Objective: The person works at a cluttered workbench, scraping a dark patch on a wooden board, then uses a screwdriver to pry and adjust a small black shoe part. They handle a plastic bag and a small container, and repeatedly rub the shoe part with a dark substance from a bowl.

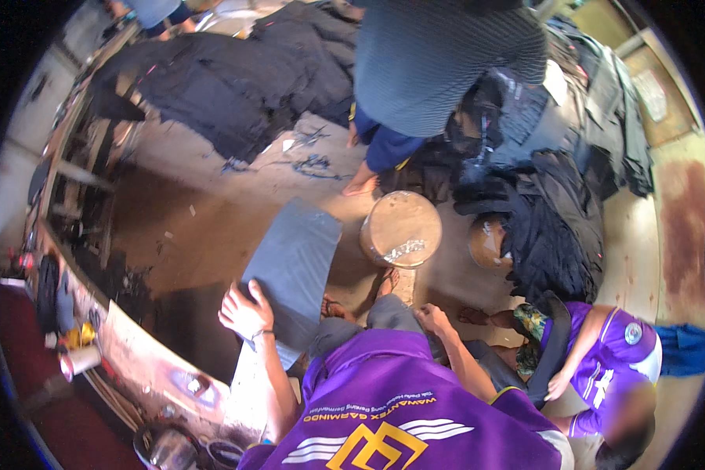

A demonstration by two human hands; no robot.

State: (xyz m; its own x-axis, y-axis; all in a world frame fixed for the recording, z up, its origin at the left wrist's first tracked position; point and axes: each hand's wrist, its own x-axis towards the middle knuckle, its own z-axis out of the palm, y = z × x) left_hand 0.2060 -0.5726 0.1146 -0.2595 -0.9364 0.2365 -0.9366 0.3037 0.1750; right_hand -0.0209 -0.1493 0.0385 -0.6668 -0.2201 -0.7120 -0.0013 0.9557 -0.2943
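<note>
My left hand (pixel 247 311) rests with spread fingers at the near left edge of a flat grey-blue panel (pixel 294 258) with a smooth surface, which slants to my left in front of me. The panel's kind does not show. Beside my right thigh, my right hand (pixel 433 320) is closed with its fingers curled in. Whatever it may hold is hidden. My dark trousers (pixel 399 317) and purple shirt (pixel 399 360) fill the near middle. Just beyond my feet stands a round tan stool or drum top (pixel 402 227) with a shiny strip across it.
Dark cloth (pixel 243 86) is heaped at the far left, with more black garments (pixel 552 227) piled at right. A person (pixel 446 63) stands ahead; another in purple (pixel 603 360) sits at my right. A wooden-edged table (pixel 145 337) with a white thread spool (pixel 80 361) borders the left.
</note>
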